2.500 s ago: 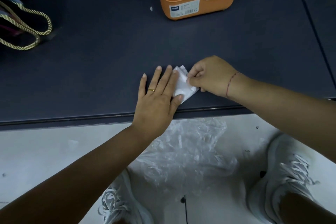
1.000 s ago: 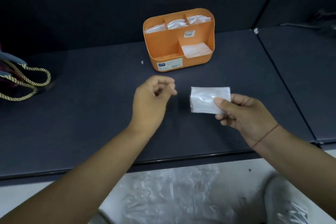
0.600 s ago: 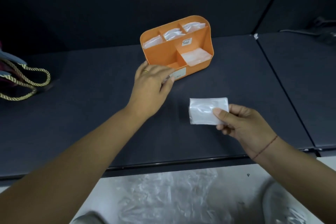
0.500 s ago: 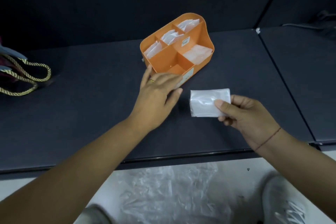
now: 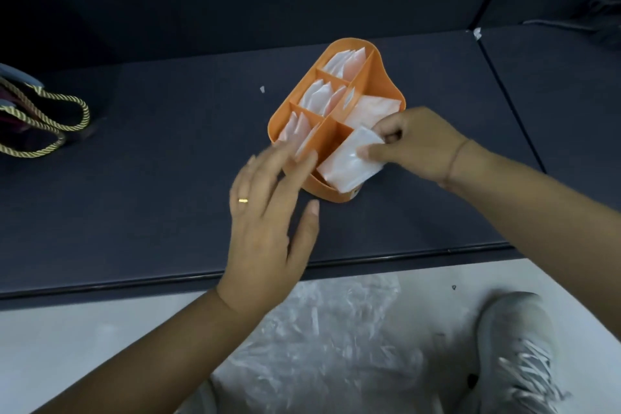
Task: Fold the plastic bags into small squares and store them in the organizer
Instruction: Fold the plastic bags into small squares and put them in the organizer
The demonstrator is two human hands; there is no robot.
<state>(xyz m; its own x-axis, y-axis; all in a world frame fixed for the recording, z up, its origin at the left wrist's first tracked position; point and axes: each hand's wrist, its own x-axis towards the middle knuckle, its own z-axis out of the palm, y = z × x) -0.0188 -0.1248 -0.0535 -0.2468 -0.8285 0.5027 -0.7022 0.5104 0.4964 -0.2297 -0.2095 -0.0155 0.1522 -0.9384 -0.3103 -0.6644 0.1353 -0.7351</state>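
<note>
Organizer [image 5: 386,81] stands angled on the dark table [image 5: 151,178], with stored folded bags [image 5: 322,99] in its rear compartments. Left hand [image 5: 268,222], fingers spread, touches its left wall. Right hand [image 5: 416,144] pinches a folded bag [image 5: 349,161] over the nearest compartment.

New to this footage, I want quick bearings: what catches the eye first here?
The orange organizer stands out midway across the dark table, several compartments holding white folded bags. The right hand pinches a folded plastic bag over its nearest compartment, with the open left hand at its near-left wall. Crumpled clear plastic lies on the floor below.
</note>
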